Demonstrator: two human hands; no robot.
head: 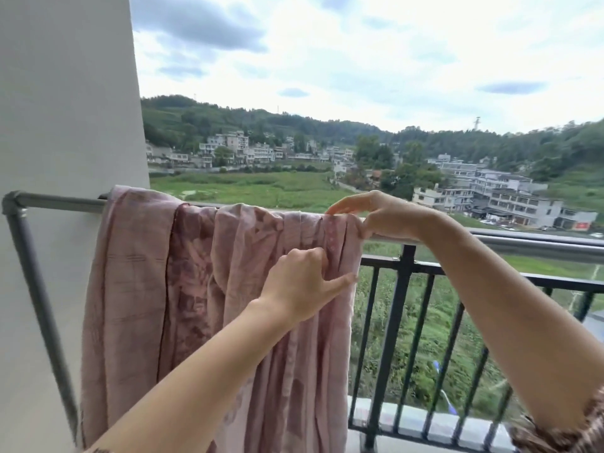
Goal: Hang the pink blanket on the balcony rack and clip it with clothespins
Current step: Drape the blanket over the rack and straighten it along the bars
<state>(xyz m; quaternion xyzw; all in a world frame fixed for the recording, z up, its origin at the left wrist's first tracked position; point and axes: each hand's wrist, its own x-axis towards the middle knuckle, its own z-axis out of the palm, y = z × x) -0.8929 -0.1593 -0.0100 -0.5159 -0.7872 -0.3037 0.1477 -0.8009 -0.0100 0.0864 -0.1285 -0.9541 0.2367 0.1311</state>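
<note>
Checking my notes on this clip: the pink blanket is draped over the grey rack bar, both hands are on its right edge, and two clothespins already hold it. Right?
Not quite. The head view shows no clothespins on the pink blanket. It is draped over the grey rack bar, with the left hand and right hand at its right edge.

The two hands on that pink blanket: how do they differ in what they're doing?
The right hand sits up at the rack bar, pinching the pink blanket at its top right corner. The left hand is lower, gripping the hanging folds below the bar. Both touch the blanket's right side; neither holds a clothespin.
</note>
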